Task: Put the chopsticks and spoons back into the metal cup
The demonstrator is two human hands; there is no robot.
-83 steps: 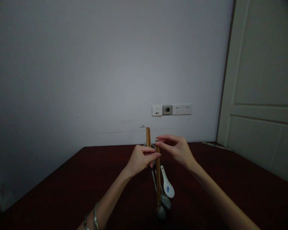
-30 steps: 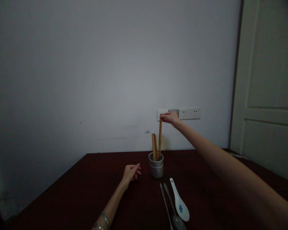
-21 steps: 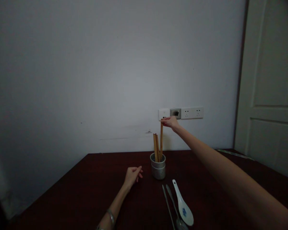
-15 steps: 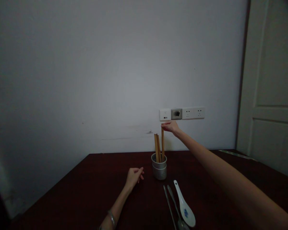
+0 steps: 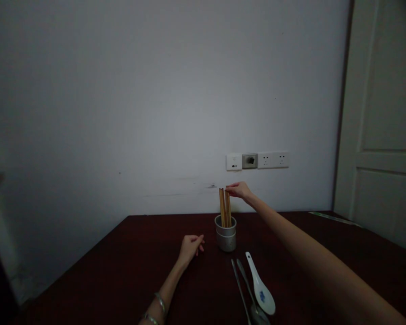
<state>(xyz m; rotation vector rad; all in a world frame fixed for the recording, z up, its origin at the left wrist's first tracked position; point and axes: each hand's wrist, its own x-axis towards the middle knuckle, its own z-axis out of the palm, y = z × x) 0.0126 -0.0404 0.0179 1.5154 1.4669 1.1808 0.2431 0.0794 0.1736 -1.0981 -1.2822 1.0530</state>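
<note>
My right hand point(image 5: 239, 189) pinches the top end of the wooden chopsticks point(image 5: 228, 210) at the right of a bundle. Their lower ends are inside a grey metal cup point(image 5: 226, 239), whose wall hides the tips. More chopsticks point(image 5: 222, 205) lean in the same cup, just left of the held ones. Left of the cup and apart from it, my left hand point(image 5: 190, 248) rests on the table with its fingers curled in and nothing visible in them. A white spoon point(image 5: 261, 291) with a blue mark lies in front of the cup.
Left of the white spoon lie a metal spoon point(image 5: 246, 282) and a thin metal stick-like utensil point(image 5: 239, 287). The dark red table point(image 5: 138, 257) meets a pale wall point(image 5: 176, 113) with switches and sockets point(image 5: 273, 160). A door point(image 5: 379, 131) stands at the right.
My right hand has come down and slightly left, lowering the chopsticks further into the cup beside the others. My left hand has hardly moved. The view has shifted slightly.
</note>
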